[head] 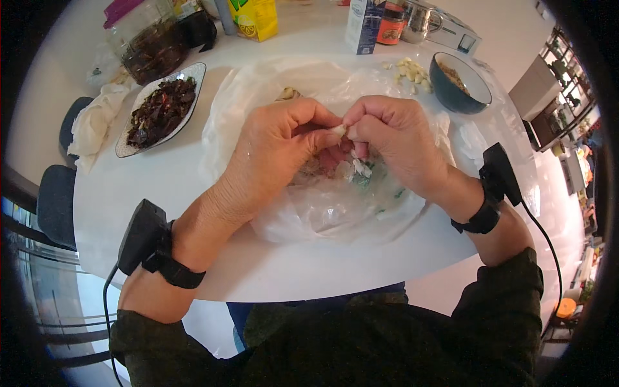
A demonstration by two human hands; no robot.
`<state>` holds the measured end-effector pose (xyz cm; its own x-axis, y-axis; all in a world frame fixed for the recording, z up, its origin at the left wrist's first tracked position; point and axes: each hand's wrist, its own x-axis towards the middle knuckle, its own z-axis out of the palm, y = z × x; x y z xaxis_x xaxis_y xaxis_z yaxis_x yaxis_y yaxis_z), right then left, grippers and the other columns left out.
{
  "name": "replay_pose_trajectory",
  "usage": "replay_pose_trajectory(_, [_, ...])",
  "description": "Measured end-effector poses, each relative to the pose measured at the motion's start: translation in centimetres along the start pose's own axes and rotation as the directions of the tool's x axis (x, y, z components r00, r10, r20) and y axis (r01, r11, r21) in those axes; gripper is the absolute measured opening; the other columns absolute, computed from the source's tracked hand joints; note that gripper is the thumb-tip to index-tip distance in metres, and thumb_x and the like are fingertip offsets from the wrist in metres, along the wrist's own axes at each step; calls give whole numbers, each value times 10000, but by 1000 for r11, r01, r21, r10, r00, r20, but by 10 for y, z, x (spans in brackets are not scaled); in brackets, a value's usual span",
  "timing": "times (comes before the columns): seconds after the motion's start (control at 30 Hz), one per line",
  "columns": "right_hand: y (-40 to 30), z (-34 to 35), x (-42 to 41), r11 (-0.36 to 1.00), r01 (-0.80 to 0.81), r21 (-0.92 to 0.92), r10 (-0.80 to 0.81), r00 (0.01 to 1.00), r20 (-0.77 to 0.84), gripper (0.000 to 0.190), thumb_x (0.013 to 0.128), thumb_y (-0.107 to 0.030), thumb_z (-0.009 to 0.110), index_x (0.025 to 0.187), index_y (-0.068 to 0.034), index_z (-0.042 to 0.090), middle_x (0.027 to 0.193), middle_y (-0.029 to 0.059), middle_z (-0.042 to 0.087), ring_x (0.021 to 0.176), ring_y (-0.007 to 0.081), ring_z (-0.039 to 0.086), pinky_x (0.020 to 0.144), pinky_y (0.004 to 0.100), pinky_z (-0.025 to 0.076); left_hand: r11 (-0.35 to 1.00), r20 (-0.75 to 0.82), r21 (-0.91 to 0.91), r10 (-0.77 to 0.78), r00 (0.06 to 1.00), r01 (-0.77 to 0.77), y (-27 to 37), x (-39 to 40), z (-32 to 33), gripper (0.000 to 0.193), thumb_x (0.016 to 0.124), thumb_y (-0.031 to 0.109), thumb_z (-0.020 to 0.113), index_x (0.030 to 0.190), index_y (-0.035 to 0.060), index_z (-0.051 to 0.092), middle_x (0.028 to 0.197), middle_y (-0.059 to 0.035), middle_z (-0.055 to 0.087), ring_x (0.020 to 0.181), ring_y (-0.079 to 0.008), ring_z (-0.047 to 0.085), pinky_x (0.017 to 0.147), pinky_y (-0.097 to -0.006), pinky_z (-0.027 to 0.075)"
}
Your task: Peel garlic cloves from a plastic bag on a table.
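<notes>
Between thumb and forefinger, my left hand (pixel 280 138) grips a small pale garlic clove (pixel 340 129). The fingertips of my right hand (pixel 394 135) pinch at the clove's right end, close against the left fingertips. Both hands are above a translucent white plastic bag (pixel 319 217) spread on the table. Papery scraps of garlic skin (pixel 359 168) lie in the bag under the fingers. Past my left hand, a brownish garlic bulb (pixel 288 94) is partly hidden. A pile of peeled garlic cloves (pixel 411 73) sits beyond my right hand.
On the white table (pixel 145 203), a dish of dark food (pixel 164 109) stands left, before a large jar (pixel 147 46). A dark bowl (pixel 454 89) holding brown crumbs is at right. Cartons (pixel 365 24), a red-labelled jar (pixel 390 26) and a metal mug (pixel 418 22) stand at the back.
</notes>
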<state>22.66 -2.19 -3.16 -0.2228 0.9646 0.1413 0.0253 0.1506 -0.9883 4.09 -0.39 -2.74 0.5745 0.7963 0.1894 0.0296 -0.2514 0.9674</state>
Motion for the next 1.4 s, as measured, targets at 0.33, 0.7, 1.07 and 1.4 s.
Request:
replay_pose_trajectory(0.33, [2,-1,1,998,7,-60,-6,1000,12,124,812,-59,545,726,15,596,603,4,550,524,57,514,480,202,419,976,40,-207,-54,998,61,-9,2,-3,172,916,101,529,1022,-32,550,912,-113,629,797,-183,650,740,-301,558])
replay_pose_trajectory(0.7, [7,0,-1,972,171,-163,-177,984,-25,117,830,-42,531,750,15,596,613,-3,553,548,52,512,487,203,415,898,129,-423,-75,989,123,-10,6,-17,248,937,186,496,1038,-34,547,956,-146,629,759,-185,638,737,-306,539])
replay_pose_trajectory(1.07, [3,-3,-2,827,266,-495,-300,954,11,94,776,-86,586,744,0,569,619,128,554,529,190,554,517,309,448,824,27,-564,-54,998,60,-10,6,-14,252,927,163,507,1092,-26,514,1018,-150,607,768,-182,626,709,-299,534])
replay_pose_trajectory(1.4, [1,-3,1,667,424,-613,-495,867,61,64,765,-69,601,759,-16,567,680,104,579,641,223,591,588,316,464,902,90,-416,-81,993,112,-9,5,-12,246,931,152,492,1089,-34,525,932,-127,611,751,-197,635,671,-304,537])
